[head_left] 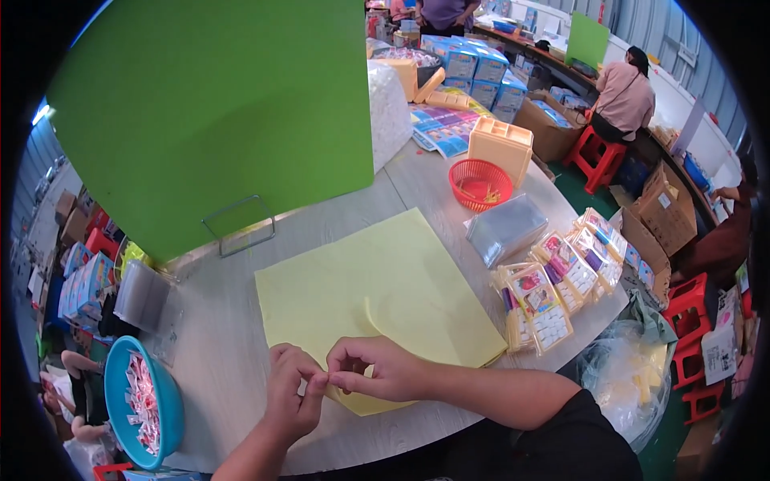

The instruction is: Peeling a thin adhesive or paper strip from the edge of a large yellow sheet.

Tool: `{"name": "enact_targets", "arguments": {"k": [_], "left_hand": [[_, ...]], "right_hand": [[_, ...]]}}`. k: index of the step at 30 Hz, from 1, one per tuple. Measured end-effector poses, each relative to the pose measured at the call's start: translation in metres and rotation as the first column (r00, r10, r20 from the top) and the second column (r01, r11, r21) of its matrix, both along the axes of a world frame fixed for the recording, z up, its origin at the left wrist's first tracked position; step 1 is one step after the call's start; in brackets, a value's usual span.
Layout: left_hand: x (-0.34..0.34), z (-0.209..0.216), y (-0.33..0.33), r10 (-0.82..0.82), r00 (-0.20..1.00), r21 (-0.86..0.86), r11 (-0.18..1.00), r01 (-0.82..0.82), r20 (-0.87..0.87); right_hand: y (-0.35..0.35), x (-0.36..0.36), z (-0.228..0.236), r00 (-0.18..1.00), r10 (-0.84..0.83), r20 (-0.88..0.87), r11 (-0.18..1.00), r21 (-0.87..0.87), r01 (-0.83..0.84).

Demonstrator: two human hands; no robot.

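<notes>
At the lower centre of the frame, a yellow sheet [377,293] lies flat on the pale table [220,353], its near edge under the hands. The left hand [293,393] and the right hand [373,370] meet fingertip to fingertip, pinched nearly closed; what they pinch is too small to tell. A blue bowl [120,377] of small packets sits lower left, packaged items [553,280] at right.

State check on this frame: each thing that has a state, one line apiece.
left hand: fingers pinched, tips touching the right hand's.
right hand: fingertips pinched together over the sheet; anything held is too small to tell.
yellow sheet: lying flat on the table, near edge curled up at the hands.
blue bowl: filled with small red and white packets.
red basket: upright, a few small items inside.
green board: standing upright.
</notes>
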State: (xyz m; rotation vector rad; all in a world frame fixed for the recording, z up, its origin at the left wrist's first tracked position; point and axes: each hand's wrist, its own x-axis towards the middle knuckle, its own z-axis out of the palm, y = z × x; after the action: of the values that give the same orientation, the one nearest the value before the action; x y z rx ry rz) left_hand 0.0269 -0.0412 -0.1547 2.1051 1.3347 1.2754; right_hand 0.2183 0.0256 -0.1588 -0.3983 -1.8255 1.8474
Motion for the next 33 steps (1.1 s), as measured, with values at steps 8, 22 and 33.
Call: {"name": "enact_targets", "arguments": {"k": [8,22,33], "left_hand": [[0.001,-0.011,0.010,-0.024,1.000,0.044,0.999,0.024,0.012],[-0.013,-0.025,0.006,-0.085,0.994,-0.018,0.996,0.086,0.072],[-0.012,-0.028,0.010,-0.122,0.990,0.017,0.993,0.121,0.072]], "right_hand": [[0.002,-0.002,-0.004,0.994,-0.095,0.048,0.992,0.089,0.091],[0.004,-0.003,-0.011,0.994,-0.014,0.104,0.979,0.204,-0.008],[0.012,-0.002,-0.010,0.999,0.047,0.020,0.996,0.072,-0.049]]}}
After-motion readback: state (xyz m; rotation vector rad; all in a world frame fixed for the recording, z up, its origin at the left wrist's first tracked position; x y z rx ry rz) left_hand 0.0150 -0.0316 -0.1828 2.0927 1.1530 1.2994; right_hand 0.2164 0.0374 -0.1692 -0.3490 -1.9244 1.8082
